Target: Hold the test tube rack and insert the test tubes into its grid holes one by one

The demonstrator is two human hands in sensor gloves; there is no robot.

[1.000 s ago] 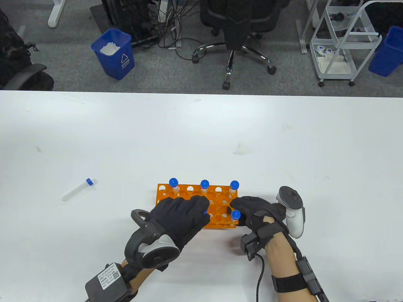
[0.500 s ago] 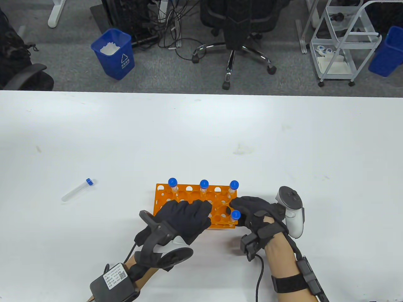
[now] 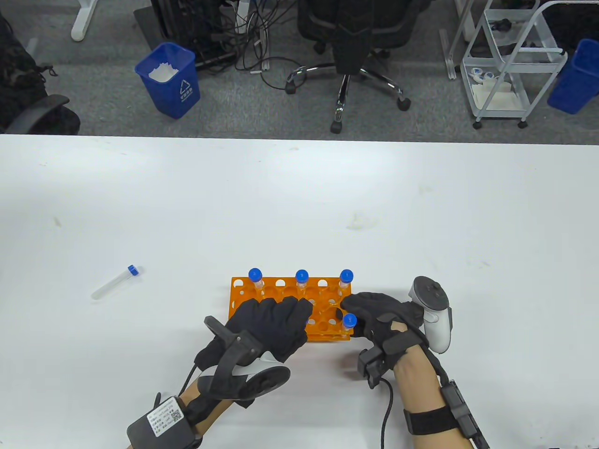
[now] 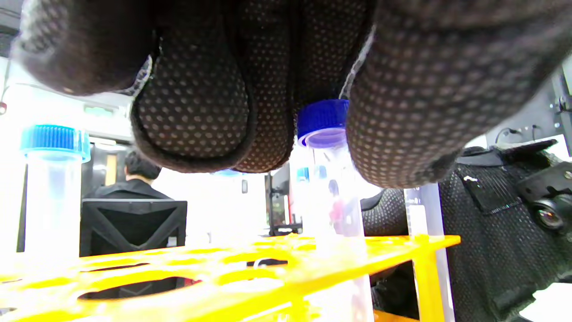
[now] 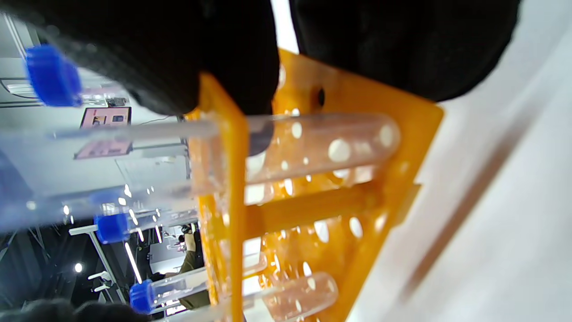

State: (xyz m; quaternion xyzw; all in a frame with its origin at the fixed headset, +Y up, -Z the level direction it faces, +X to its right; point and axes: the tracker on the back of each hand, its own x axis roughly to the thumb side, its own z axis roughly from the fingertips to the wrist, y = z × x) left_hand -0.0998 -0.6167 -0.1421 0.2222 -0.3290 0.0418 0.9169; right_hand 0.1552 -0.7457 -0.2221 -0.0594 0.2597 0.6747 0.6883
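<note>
Over the rack [image 3: 285, 304], left grip [image 3: 271, 322] pinching a tube [image 4: 333, 188]; right grip [image 3: 374, 315] clasping its end.

orange rack [image 3: 285, 299] stands near the table's front edge, blue-capped tubes [image 3: 302, 279] upright inside; one tube [image 3: 114, 282] lies apart, left.

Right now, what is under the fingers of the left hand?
Under the left hand a blue-capped tube stands in a hole of the orange rack. Its lower end and the holes beneath the palm are covered.

Grey carpet [image 3: 93, 93], black office chair [image 3: 348, 42], blue bin [image 3: 169, 79], white cart [image 3: 510, 61].
</note>
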